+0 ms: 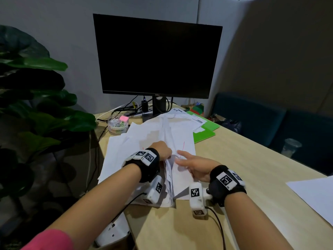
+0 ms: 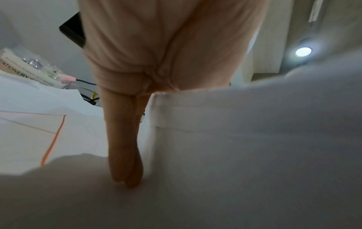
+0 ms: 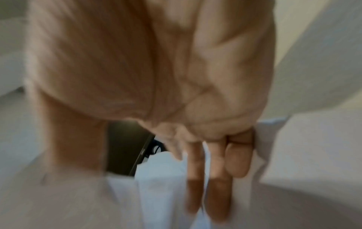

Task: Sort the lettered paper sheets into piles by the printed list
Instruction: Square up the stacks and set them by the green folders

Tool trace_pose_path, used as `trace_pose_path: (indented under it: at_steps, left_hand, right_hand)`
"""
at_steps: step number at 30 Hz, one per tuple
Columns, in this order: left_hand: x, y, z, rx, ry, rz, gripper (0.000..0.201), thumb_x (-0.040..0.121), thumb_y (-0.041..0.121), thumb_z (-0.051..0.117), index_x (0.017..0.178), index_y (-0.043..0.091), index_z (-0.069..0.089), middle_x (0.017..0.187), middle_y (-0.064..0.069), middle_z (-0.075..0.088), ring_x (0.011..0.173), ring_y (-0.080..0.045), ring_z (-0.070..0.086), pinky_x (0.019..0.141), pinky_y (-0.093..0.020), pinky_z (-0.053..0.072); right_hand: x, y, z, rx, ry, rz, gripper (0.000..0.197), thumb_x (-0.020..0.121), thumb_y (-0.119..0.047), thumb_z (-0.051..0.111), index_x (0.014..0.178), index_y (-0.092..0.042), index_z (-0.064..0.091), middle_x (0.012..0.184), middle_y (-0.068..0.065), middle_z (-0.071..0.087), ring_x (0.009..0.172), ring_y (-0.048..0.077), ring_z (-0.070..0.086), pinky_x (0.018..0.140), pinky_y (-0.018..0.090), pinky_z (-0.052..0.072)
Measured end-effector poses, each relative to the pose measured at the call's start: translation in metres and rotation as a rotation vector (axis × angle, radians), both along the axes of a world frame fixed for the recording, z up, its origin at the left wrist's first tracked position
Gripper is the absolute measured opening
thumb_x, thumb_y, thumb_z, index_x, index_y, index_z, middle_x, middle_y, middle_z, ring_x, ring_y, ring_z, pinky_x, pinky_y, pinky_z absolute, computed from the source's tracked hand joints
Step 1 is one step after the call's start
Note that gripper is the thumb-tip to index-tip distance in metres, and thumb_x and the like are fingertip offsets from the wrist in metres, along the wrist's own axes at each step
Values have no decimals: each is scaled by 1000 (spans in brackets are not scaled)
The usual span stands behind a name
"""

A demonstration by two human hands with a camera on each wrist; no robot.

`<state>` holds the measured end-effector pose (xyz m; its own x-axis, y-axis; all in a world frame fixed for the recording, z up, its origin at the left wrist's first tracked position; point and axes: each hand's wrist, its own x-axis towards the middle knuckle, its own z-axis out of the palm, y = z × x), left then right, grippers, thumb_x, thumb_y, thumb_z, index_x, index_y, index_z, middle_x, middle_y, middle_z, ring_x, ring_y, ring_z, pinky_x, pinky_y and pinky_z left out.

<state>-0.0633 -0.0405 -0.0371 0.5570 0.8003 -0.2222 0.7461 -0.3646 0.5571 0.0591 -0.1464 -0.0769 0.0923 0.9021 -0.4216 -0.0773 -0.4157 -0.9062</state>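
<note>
A loose pile of white paper sheets [image 1: 153,134] covers the desk in front of the monitor; some bear red pen marks [image 1: 183,145]. My left hand [image 1: 162,150] holds up a sheaf of sheets [image 1: 168,174] by its edge. In the left wrist view its fingers [image 2: 123,139] run down beside the standing sheaf [image 2: 215,131], and the thumb is hidden. My right hand [image 1: 187,163] lies flat on the sheet to the right [image 1: 182,184], fingers [image 3: 217,193] straight. Printed pages [image 1: 194,121] lie on a green folder [image 1: 205,134] behind.
A dark monitor [image 1: 156,56] stands at the back with cables at its foot. A clear stationery tub [image 1: 118,123] sits back left, beside a large plant [image 1: 36,87]. Another white sheet [image 1: 313,193] lies at the desk's right edge. A plastic cup [image 1: 291,147] stands beyond.
</note>
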Motion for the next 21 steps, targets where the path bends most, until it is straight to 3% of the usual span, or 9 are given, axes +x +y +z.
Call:
trace_pose_path:
  at_steps: [1, 3, 6, 8, 10, 13, 18, 20, 21]
  left_hand:
    - [-1, -1, 1, 1, -7, 11, 15, 91, 18, 52, 81, 9, 57, 90, -8, 61, 78, -24, 54, 56, -24, 41]
    - [-3, 2, 4, -58, -38, 24, 14, 89, 12, 53, 77, 5, 57, 87, -12, 56, 77, -27, 53, 57, -26, 43]
    - [-19, 12, 9, -298, -318, 99, 11, 83, 9, 51, 73, 4, 53, 74, -15, 50, 60, -28, 53, 57, -32, 48]
    - [-37, 22, 9, -366, -477, 163, 7, 67, 10, 52, 64, 8, 46, 71, -15, 43, 51, -22, 44, 53, -27, 36]
    - [-57, 32, 8, -443, -579, 207, 3, 65, 7, 49, 64, 7, 46, 76, -17, 43, 49, -23, 45, 50, -24, 36]
    - [-78, 45, 1, -561, -687, 300, 19, 83, -2, 40, 66, 5, 46, 68, -12, 48, 42, -22, 52, 42, -18, 45]
    - [-83, 48, -4, -387, -647, 252, 32, 82, -12, 49, 61, 9, 39, 67, -9, 39, 57, -23, 42, 52, -26, 36]
    - [-79, 43, -8, -341, -627, 212, 25, 81, -16, 51, 82, 8, 47, 78, -11, 47, 62, -24, 47, 55, -28, 39]
    - [-78, 39, -9, -307, -624, 192, 37, 82, -17, 51, 107, 10, 47, 91, -11, 50, 67, -24, 51, 58, -29, 43]
  right_hand:
    - [1, -2, 1, 23, 13, -81, 59, 74, -36, 79, 121, -26, 45, 108, 6, 67, 81, 20, 56, 72, 30, 46]
    - [7, -4, 1, 12, 0, -290, 24, 88, -22, 66, 101, -17, 46, 75, 2, 53, 64, 16, 53, 59, 28, 49]
    - [14, -7, 0, -51, -148, -531, 14, 89, -7, 57, 101, -6, 50, 78, 9, 43, 58, 17, 43, 52, 35, 54]
    - [14, -9, 1, -93, -190, -533, 5, 89, -2, 52, 92, -4, 49, 71, 11, 43, 53, 18, 37, 47, 31, 46]
    - [11, -12, 5, -129, -225, -488, 10, 89, -2, 50, 81, -5, 46, 62, 9, 40, 49, 19, 33, 46, 28, 39]
    - [9, -10, 8, -139, -320, -455, 9, 87, -3, 51, 79, -5, 48, 59, 9, 43, 47, 19, 35, 49, 25, 39]
    - [9, 4, 2, -29, -538, -513, 9, 75, -2, 49, 69, -8, 48, 67, 10, 48, 65, 24, 45, 60, 27, 37]
    - [9, 8, 2, 62, -552, -514, 18, 77, -2, 50, 63, -13, 48, 68, 5, 48, 72, 22, 44, 64, 26, 37]
    - [5, 7, 6, 110, -531, -505, 24, 77, -2, 51, 58, -16, 44, 64, 4, 45, 69, 21, 41, 64, 27, 37]
